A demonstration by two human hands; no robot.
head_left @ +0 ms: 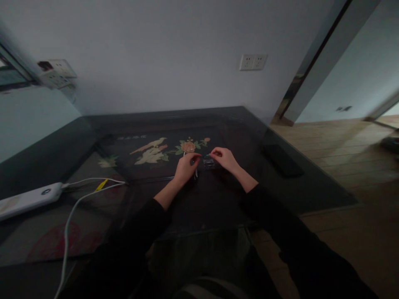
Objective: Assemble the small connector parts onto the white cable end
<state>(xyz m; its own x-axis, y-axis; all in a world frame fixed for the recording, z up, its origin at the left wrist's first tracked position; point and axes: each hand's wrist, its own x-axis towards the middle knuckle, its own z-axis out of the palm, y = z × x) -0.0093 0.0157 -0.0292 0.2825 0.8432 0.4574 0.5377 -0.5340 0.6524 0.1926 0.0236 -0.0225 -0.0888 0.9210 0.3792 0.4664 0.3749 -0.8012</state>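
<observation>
Glass table (280, 195), left hand (186, 167) fingers curled on thin metal tool (195, 173), right hand (225, 158) fingers pinched above small clear box (208, 162).

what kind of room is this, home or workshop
Most likely a room in a home, not a workshop. A dark glass-topped table covers a panel painted with a bird and flowers, white wall sockets sit on a plain pale wall, and a doorway on the right opens onto a wooden plank floor.
</observation>
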